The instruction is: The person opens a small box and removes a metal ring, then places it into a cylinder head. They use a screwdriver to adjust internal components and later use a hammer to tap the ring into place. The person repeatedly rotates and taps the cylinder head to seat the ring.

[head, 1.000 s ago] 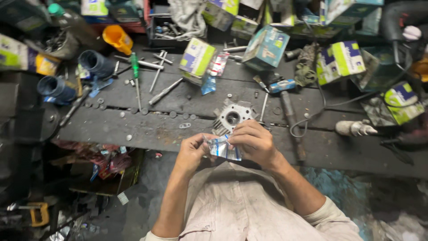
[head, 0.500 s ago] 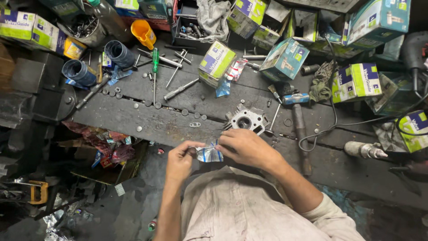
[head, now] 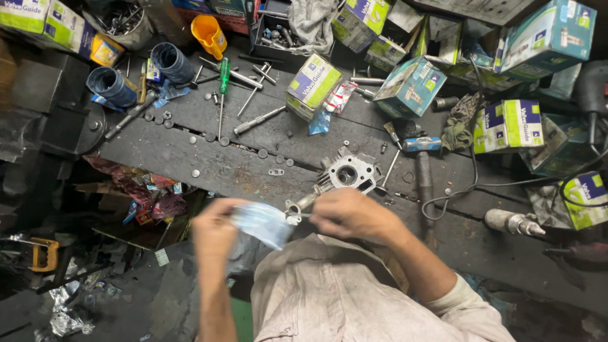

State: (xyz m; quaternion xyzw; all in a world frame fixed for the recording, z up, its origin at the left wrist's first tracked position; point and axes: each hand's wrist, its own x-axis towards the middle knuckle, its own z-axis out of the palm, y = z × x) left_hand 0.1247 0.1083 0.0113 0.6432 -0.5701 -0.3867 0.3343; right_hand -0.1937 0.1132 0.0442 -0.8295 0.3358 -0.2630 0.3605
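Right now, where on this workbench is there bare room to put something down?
The barest patch is the bench's front right, between the metal cylinder head and the grey power tool. A smaller patch, dotted with washers, lies left of the head, below the green screwdriver. The back is crowded with boxes and tools.

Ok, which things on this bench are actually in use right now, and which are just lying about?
In hand:
left hand, holding a blurred clear plastic packet
right hand, at the packet's other end
metal cylinder head, on the bench just beyond the hands

Lying about:
green-handled screwdriver
orange funnel
two blue-black rubber sleeves
green-and-blue cartons
grey rag
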